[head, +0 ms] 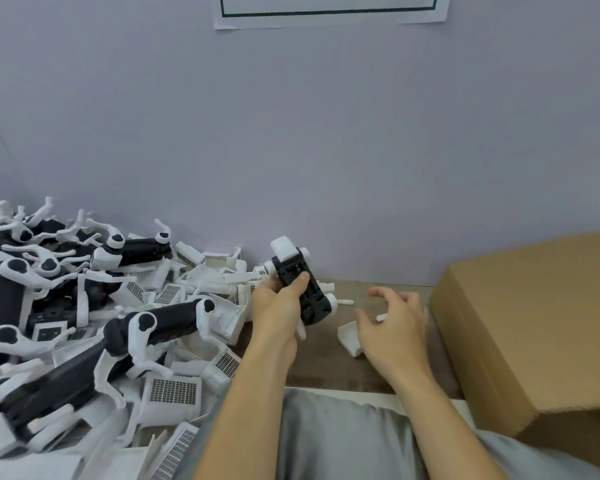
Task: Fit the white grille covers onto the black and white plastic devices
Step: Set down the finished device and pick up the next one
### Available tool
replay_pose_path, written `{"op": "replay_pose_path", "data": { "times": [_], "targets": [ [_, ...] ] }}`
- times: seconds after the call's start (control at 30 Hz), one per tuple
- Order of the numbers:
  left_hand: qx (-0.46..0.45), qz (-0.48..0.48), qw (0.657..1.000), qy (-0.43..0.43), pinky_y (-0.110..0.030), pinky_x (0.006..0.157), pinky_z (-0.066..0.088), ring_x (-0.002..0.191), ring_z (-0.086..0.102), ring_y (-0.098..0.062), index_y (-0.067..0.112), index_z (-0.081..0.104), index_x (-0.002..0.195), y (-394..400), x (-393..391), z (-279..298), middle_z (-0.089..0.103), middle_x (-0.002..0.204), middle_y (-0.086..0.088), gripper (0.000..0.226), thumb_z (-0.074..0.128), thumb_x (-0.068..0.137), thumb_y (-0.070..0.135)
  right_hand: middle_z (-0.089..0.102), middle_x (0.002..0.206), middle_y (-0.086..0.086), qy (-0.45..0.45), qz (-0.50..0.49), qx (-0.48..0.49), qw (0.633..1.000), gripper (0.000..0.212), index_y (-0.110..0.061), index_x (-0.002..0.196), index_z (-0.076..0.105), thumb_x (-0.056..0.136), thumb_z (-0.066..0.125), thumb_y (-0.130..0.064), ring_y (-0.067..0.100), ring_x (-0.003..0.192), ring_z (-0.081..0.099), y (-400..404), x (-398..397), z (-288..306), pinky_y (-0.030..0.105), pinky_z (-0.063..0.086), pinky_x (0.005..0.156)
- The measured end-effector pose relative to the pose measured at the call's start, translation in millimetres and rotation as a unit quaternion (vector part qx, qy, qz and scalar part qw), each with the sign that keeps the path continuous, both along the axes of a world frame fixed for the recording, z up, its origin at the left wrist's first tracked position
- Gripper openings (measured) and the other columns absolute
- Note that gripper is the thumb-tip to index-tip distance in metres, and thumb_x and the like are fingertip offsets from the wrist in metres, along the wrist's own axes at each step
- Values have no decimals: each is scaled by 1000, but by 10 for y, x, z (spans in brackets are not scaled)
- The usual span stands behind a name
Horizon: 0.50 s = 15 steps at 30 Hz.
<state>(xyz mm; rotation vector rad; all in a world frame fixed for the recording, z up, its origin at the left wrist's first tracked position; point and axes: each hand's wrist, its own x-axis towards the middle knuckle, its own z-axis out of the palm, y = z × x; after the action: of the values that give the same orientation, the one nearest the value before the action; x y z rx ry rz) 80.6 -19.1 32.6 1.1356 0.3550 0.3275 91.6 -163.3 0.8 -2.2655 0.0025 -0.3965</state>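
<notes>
Left hand (278, 304): fingers and thumb wrapped round a black and white device (300, 284), held clear of the counter (326, 362), tilted with its white end up toward the wall (291, 133). Thumb lies across the device's black face. White round knobs stick out at the device's sides.

Right hand (394, 322): hovers over the counter, right of the device and apart from it, fingers spread and loosely bent, holding nothing. Whether the fingertips touch anything below cannot be told.

Just under and left of the right hand, a white cover piece (350, 337) lies on the counter. A small white scrap (345, 302) lies between the device and the right hand, farther back.

Left of the hands: a large heap of black and white devices (49, 306) with white arms, mixed with many white grille covers (172, 391), spreads across the counter to the frame's left edge.

Right: a brown cardboard box (534, 327) stands at the counter's end. Grey cloth (343, 438) lies at the near edge. A white sheet of paper (329, 10) hangs on the wall above.
</notes>
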Motion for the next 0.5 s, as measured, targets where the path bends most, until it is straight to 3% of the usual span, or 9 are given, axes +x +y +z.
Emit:
{"op": "replay_pose_path", "data": {
  "times": [0.07, 0.13, 0.2, 0.27, 0.33, 0.37, 0.43, 0.5],
  "targets": [
    [-4, 13, 1000, 3, -56, 99, 52, 105, 69, -32, 7, 68, 107, 4, 8, -40, 73, 104, -13, 13, 65, 94, 6, 43, 135, -4, 38, 22, -83, 996, 46, -32, 134, 55, 90, 65, -42, 21, 130, 34, 17, -1, -15, 44, 32, 107],
    [4, 16, 1000, 2, -56, 99, 52, 104, 69, -31, 9, 68, 106, 4, 16, -65, 74, 102, -11, 13, 65, 94, 6, 46, 139, -7, 72, 48, -122, 989, 47, -32, 136, 55, 91, 64, -42, 22, 135, 33, 48, -8, -34, 49, 27, 111],
    [23, 15, 1000, -3, -55, 99, 52, 103, 69, -29, 11, 69, 104, -10, 24, -78, 74, 101, -10, 12, 66, 94, 7, 49, 136, -4, 73, 67, -118, 988, 45, -29, 135, 57, 91, 67, -34, 22, 132, 38, 51, 15, -78, 45, 31, 110],
    [43, 14, 999, -9, -55, 98, 52, 101, 70, -27, 15, 70, 102, -27, 34, -92, 75, 100, -8, 12, 66, 93, 7, 50, 129, 1, 67, 75, -89, 991, 44, -23, 132, 61, 89, 71, -26, 21, 124, 45, 40, 36, -103, 32, 39, 102],
    [62, 12, 998, -12, -53, 97, 53, 95, 71, -23, 17, 70, 100, -39, 49, -113, 76, 94, -4, 13, 65, 94, 7, 54, 118, 3, 73, 73, -58, 993, 28, -17, 114, 71, 87, 74, -24, 20, 109, 52, 26, 36, -81, 24, 41, 87],
    [70, 11, 997, -10, -52, 96, 54, 92, 71, -21, 17, 71, 100, -45, 56, -121, 76, 91, -2, 13, 65, 94, 7, 59, 105, 3, 78, 69, -59, 993, 13, -17, 96, 75, 87, 75, -27, 19, 96, 54, 12, 33, -63, 24, 43, 79],
    [78, 8, 997, -9, -50, 95, 55, 92, 72, -19, 18, 71, 102, -50, 64, -132, 77, 94, -2, 13, 65, 94, 9, 59, 75, -2, 74, 66, -92, 991, 29, -21, 64, 68, 89, 73, -35, 17, 74, 54, 0, 1, -37, 29, 48, 68],
    [89, 3, 996, -17, -47, 92, 57, 90, 73, -18, 16, 71, 106, -46, 80, -152, 77, 95, -1, 14, 64, 96, 10, 60, 79, -3, 53, 41, -130, 989, 33, -22, 70, 67, 94, 64, -43, 20, 83, 59, -14, -19, 4, 34, 52, 74]
  ]
}}
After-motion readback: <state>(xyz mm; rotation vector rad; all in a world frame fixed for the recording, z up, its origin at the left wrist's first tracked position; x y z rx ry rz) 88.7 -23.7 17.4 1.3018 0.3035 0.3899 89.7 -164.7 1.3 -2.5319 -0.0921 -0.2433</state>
